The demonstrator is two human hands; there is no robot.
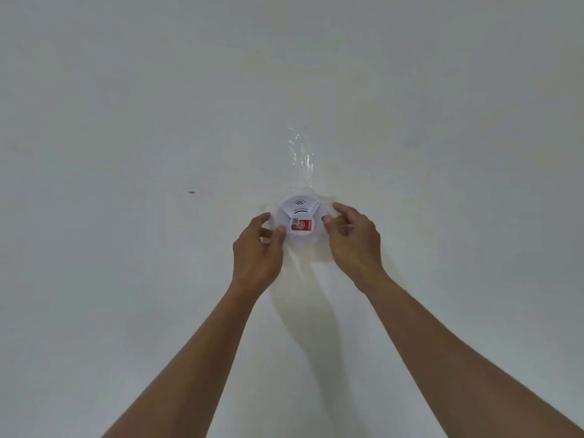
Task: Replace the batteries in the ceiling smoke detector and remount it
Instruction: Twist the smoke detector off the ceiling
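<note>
Head view: round white plastic smoke detector (298, 219) with a red label sits against the plain white ceiling (126, 105), centre of frame. Left hand (257, 248) grips its left edge, thumb on the face beside the label, fingers curled round the rim. Right hand (354, 237) pinches the right edge with curled fingers. Crinkled clear tape strip (301, 153) runs up the ceiling from the detector. Small yellowish speck (191, 192) well to the left.

— Head view: worn, tilted straight up at the ceiling (126, 90) from below?
— Yes. Faces the smoke detector (298, 221), just below centre, about arm's reach away. Wide-angle; bends ceiling edges around it. Single view only.
</note>
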